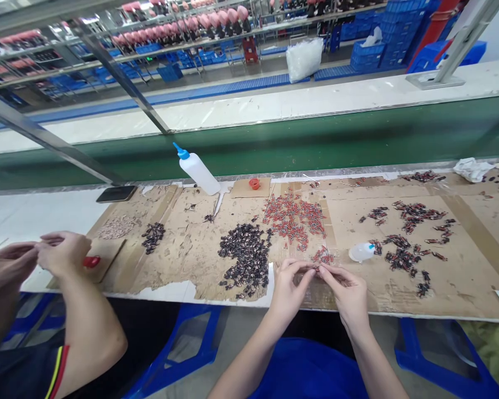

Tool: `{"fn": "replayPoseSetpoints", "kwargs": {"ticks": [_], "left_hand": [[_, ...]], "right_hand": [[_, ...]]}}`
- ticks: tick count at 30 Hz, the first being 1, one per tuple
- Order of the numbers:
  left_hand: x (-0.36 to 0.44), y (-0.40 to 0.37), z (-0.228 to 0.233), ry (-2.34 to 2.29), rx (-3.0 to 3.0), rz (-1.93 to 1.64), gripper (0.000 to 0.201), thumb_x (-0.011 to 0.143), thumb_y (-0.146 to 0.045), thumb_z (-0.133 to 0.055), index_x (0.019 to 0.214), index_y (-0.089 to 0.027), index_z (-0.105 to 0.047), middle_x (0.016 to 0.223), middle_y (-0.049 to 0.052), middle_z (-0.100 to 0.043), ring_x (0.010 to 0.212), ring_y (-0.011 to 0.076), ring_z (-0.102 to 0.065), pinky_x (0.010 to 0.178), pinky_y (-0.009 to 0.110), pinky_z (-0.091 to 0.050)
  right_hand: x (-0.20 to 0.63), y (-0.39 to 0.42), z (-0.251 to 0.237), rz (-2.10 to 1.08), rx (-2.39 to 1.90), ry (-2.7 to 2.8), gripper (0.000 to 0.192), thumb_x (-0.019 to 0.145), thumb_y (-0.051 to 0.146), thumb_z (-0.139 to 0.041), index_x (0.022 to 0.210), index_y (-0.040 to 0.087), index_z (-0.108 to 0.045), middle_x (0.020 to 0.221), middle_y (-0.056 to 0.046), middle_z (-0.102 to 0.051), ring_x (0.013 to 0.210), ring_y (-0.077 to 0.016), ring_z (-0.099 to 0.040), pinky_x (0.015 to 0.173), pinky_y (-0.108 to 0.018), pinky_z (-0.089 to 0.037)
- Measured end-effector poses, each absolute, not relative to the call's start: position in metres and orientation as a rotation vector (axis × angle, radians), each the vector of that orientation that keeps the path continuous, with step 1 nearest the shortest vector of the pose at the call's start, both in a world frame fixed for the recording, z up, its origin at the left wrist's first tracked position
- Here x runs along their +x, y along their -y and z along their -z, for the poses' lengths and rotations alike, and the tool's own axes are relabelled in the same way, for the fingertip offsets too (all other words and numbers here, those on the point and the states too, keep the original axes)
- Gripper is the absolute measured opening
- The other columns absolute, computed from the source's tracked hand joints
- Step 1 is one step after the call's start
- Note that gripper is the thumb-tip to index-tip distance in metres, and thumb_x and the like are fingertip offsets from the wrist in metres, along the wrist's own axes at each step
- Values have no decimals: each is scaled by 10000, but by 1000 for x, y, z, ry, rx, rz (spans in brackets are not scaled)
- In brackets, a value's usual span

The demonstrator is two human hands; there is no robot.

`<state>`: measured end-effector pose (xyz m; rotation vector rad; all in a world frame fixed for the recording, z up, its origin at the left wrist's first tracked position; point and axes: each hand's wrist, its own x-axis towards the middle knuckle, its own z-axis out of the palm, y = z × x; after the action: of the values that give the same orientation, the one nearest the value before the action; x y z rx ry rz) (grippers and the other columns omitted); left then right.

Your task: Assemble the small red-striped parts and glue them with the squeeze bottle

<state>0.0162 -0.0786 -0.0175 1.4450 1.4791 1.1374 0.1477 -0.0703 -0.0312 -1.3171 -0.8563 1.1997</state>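
Both hands meet over the worktop's near edge: left hand [290, 288] and right hand [346, 291], fingertips pinched together on one tiny piece [316, 268], probably a red one, too small to tell for sure. Cardboard sheet [461, 277] covers the worktop beneath them. Black pile [246, 256] sits just left of the hands, red pile [293, 217] beyond them toward the far edge. White bottle [198, 170] with a blue tip leans at the far edge. Co-worker's hands [37, 257] work at the near left corner.
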Motion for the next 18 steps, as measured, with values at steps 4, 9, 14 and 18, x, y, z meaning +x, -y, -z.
{"fn": "replayPoseSetpoints", "kwargs": {"ticks": [4,9,14,18], "left_hand": [[15,78,12,-1407,1374,-1146,120,832,-240,-651,889,-212,-753,878,60,-721,890,183,-633,837,312,-525],[14,77,7,-1370,1323,-1159,112,809,-236,-662,858,-203,-757,854,65,-711,868,179,-634,821,303,-523],[17,80,2,-1423,1362,-1153,92,794,-211,-638,825,-192,-722,845,59,-669,875,181,-609,834,320,-501],[17,81,4,-1432,1342,-1159,64,777,-207,-632,805,-191,-687,855,46,-631,867,176,-595,828,320,-494]], "right_hand": [[146,74,27,-1128,-1305,890,235,587,392,-824,708,197,-774,769,-78,-765,698,-250,-727,759,-445,-614],[144,77,24,-1025,-1248,975,179,645,364,-797,720,203,-773,773,-71,-760,713,-237,-724,735,-399,-619],[148,81,22,-988,-1227,1103,143,719,346,-749,749,208,-771,806,-71,-759,733,-222,-724,722,-350,-618],[152,81,24,-1067,-1224,1166,185,733,369,-740,816,206,-769,844,-76,-761,758,-215,-727,734,-327,-615]]}}
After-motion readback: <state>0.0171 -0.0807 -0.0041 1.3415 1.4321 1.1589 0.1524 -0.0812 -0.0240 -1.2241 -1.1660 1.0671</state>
